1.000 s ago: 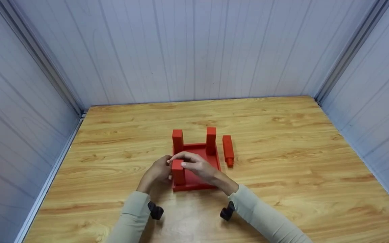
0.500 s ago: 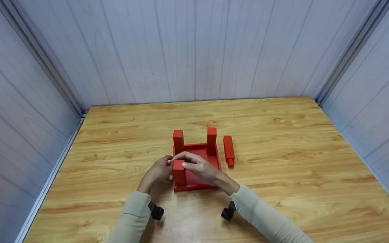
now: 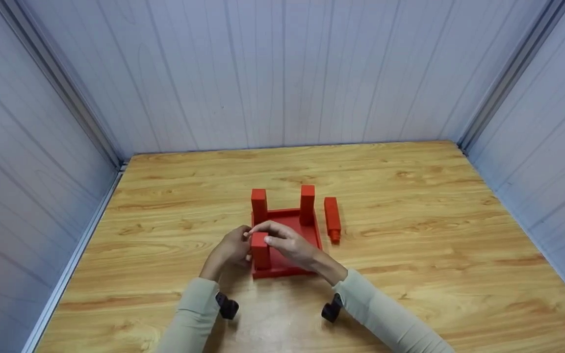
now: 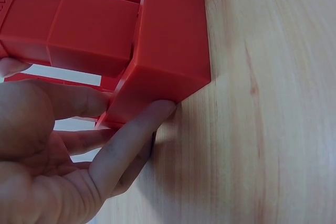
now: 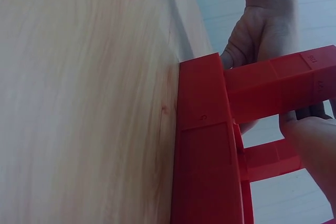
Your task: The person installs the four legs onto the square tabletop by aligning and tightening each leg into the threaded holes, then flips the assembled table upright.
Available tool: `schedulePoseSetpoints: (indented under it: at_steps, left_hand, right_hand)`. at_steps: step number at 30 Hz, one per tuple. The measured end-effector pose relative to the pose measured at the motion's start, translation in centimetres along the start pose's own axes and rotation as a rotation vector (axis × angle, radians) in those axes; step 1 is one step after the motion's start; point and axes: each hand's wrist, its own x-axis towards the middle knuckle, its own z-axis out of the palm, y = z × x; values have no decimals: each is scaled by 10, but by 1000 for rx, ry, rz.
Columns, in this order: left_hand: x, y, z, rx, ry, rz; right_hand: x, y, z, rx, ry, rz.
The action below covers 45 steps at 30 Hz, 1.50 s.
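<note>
A shallow red tray-like tabletop (image 3: 287, 272) lies on the wooden table, with three square red legs standing up from its corners. My left hand (image 3: 234, 245) grips its left edge near the front corner; in the left wrist view the fingers (image 4: 126, 148) lie along the outer wall (image 4: 173, 35). Around the upper part of the near-left leg (image 3: 261, 256), my right hand (image 3: 287, 242) holds on with thumb and fingers. That leg (image 5: 283, 85) stands upright at its corner in the right wrist view, its lower end meeting the tabletop (image 5: 205, 145).
The far-left leg (image 3: 259, 203) and far-right leg (image 3: 307, 203) rise behind my hands. A loose red leg (image 3: 332, 218) with a narrower peg end lies right of the tabletop. Pale panel walls (image 3: 282, 73) enclose the back and sides of the wooden table (image 3: 434, 235).
</note>
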Motion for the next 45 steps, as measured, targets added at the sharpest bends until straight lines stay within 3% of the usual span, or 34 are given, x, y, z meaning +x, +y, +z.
schedulePoseSetpoints:
  at_steps: [7,11,19,32,45]
  left_hand:
    - [0,0,0,-8,-7,-17]
    - [0,0,0,45,-3,-4]
    - [-1,4,-2,65,-19,-3]
    - [-2,3,2,70,-6,32]
    - [0,6,-1,76,-19,6]
  right_hand:
    - [-1,2,1,12,-9,-12]
    - [0,3,1,5,-7,-22]
    - [-1,3,3,-87,32,-37]
    - [-4,4,3,-74,47,-41]
    - [-2,4,4,-36,60,-40]
